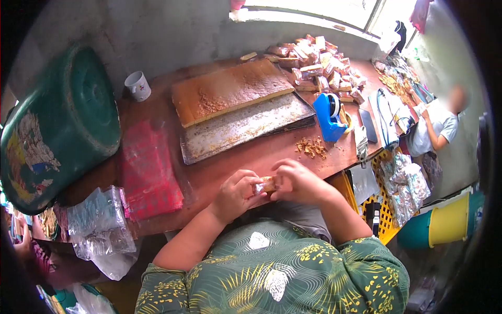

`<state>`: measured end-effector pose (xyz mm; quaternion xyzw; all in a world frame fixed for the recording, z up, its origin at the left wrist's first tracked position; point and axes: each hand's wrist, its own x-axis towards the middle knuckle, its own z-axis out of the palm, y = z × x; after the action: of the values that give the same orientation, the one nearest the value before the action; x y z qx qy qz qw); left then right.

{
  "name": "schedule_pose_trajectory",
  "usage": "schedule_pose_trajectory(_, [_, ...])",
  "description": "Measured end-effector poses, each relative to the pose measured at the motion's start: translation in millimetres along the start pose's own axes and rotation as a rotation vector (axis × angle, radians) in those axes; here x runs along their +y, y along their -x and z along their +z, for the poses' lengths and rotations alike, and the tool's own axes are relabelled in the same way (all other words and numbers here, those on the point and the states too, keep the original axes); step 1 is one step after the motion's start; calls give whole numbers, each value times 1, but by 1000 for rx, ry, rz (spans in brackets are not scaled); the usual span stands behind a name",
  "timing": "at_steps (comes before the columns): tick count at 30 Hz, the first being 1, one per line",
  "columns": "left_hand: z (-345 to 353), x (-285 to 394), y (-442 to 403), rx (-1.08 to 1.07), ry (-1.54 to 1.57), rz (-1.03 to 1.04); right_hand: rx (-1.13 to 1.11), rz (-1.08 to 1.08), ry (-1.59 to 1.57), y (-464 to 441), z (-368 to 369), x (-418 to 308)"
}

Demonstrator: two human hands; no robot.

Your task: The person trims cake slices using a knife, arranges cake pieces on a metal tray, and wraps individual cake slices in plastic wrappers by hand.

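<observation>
Between my two hands, close to the table's front edge, is a small piece of cake in clear plastic wrap. My left hand has its fingers closed on the left end of it. At the right end, the fingers of my right hand are bent around the wrap. Beyond them a large brown-topped sheet cake lies on a metal baking tray, whose front part is bare and crumb-covered. To the right of the tray stands a blue tape dispenser, with brown scraps in front of it.
Wrapped cake pieces are heaped at the back. A white mug, green tub, red plastic sheets and clear bags are on the left. A phone and yellow crate are right; another person sits beyond.
</observation>
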<state>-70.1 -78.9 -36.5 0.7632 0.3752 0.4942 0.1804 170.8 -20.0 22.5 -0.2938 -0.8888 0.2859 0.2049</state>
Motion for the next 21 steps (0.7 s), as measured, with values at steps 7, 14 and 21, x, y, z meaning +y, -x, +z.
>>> schedule_pose_trajectory(7, [-9, 9, -6, 90, -61, 46, -416, 135, 77, -8, -31, -16])
schedule_pose_trajectory(14, [-2, 1, -3, 167, 6, -121, 1086, -32, 552, -1, -152, -25])
schedule_pose_trajectory(21, [-8, -3, -4, 125, -69, -89, 523, -9, 188, 22, -34, 30])
